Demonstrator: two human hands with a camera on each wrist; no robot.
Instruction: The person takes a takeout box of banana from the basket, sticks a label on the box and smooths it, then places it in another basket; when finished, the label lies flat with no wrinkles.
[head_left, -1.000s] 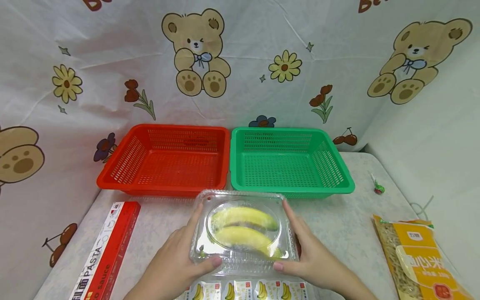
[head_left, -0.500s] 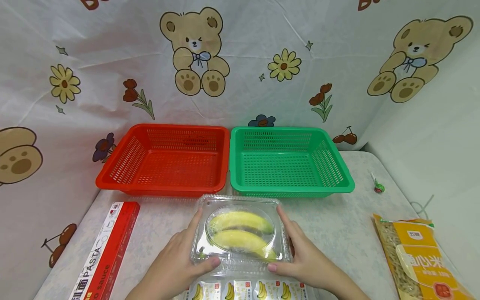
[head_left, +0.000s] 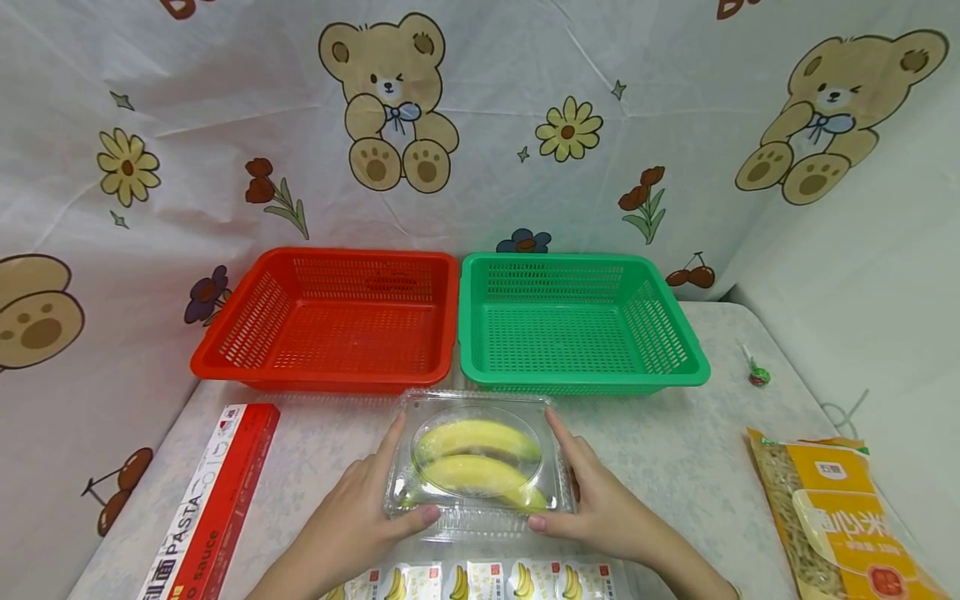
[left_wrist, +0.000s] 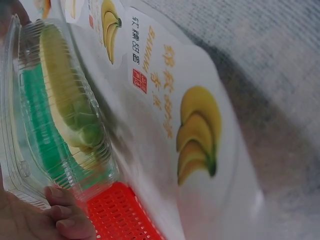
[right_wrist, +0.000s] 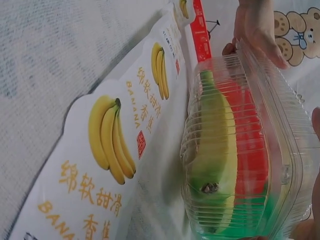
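A clear plastic clamshell box [head_left: 480,400] with two bananas [head_left: 476,475] inside is held between both hands in front of the baskets. My left hand [head_left: 360,504] grips its left side, thumb at the near edge and index finger along the side. On the opposite side my right hand [head_left: 600,500] grips it the same way. In the left wrist view, curled fingertips [left_wrist: 62,215] press against the box's ribbed wall. Below the box, at the table's near edge, lies a strip of banana-printed labels [head_left: 480,581]; the right wrist view shows these labels [right_wrist: 110,140] close beside the box.
Behind the box a red basket [head_left: 360,386] and a green basket [head_left: 585,382] stand side by side. A red pasta box [head_left: 240,492] lies at the left. Toward the right are a yellow pasta bag [head_left: 840,517] and a green-wrapped lollipop [head_left: 759,377]. A patterned cloth [head_left: 487,208] hangs behind.
The clamshell box has shifted slightly left and looks a little smaller in the head view. My right hand has moved left with it, while both hands keep their grip.
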